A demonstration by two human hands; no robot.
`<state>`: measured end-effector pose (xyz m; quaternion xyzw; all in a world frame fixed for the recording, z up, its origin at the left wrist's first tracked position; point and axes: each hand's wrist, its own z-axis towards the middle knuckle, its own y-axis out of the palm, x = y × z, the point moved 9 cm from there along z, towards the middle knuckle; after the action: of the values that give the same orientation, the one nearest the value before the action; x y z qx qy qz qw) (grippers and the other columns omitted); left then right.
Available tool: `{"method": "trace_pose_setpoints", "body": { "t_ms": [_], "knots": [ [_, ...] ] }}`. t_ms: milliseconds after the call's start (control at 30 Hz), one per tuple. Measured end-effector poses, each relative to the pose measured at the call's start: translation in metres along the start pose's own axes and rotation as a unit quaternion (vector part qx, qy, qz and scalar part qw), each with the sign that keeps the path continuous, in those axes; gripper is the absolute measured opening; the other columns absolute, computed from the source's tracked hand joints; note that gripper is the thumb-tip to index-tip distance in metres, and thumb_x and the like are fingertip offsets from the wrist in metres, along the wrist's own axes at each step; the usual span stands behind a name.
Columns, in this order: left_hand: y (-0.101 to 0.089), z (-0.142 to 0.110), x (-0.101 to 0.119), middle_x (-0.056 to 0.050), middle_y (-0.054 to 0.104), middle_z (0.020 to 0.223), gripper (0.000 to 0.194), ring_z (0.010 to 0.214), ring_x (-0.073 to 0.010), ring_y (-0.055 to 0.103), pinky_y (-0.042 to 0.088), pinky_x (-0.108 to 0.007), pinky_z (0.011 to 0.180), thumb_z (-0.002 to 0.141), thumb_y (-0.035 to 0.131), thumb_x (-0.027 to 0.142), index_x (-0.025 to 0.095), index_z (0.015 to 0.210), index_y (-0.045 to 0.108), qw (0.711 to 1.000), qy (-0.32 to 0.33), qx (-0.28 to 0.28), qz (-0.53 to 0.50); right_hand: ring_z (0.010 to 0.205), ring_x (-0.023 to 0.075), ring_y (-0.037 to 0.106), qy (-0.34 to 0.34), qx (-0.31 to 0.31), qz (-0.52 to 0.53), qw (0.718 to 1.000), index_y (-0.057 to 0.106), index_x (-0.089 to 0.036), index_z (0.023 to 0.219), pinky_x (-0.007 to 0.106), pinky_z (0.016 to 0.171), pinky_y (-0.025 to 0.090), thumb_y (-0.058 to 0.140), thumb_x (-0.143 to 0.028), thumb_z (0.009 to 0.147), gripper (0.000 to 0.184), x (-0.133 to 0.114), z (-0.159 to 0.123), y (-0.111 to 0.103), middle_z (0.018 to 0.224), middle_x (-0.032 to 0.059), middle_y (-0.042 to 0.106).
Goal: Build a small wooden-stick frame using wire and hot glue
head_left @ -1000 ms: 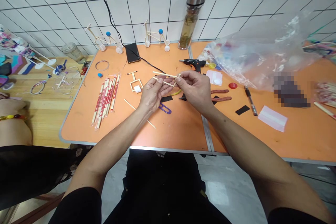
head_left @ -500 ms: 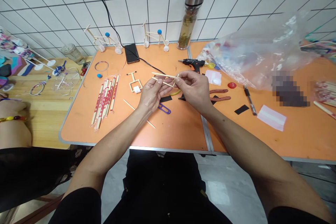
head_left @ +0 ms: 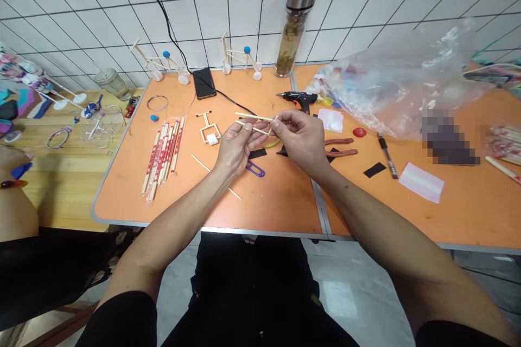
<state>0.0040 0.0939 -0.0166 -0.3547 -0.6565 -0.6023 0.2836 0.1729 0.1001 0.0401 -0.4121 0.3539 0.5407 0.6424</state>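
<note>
Over my orange folding table [head_left: 260, 200], my forearms [head_left: 183, 227] angled inward from either side, elbows wide, wrists raised and meeting above the table's middle. Neither hand was spread: my left hand [head_left: 235, 147] and right hand [head_left: 302, 138] each pinched the thin wooden sticks [head_left: 254, 122] between thumb and fingertips, holding them in the air, roughly parallel, their right ends near a short crosspiece. A hot glue gun [head_left: 297, 98] lay just beyond, and a small stick frame [head_left: 208, 129] lay near my left hand. A close pinch near the joint, wrists steady, seemed the surest way to keep such slender sticks square.
</note>
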Motion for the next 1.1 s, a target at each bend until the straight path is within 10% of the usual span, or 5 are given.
{"method": "trace_pose_setpoints", "body": {
  "t_ms": [1100],
  "knots": [
    [0.0020,-0.0042,-0.0007,-0.010,0.092,0.116,0.017,0.119,-0.0250,0.090,0.067,-0.043,0.120,0.106,0.086,0.035,0.021,0.108,0.076,1.000,0.002,0.008,0.000,0.077,0.0229,0.073,0.007,0.001,-0.033,0.999,0.076,-0.027,0.088,0.038,0.073,0.059,0.086,-0.059,0.097,0.035,-0.0044,0.0000,-0.0014,0.081,0.0022,0.077]
  ]
}}
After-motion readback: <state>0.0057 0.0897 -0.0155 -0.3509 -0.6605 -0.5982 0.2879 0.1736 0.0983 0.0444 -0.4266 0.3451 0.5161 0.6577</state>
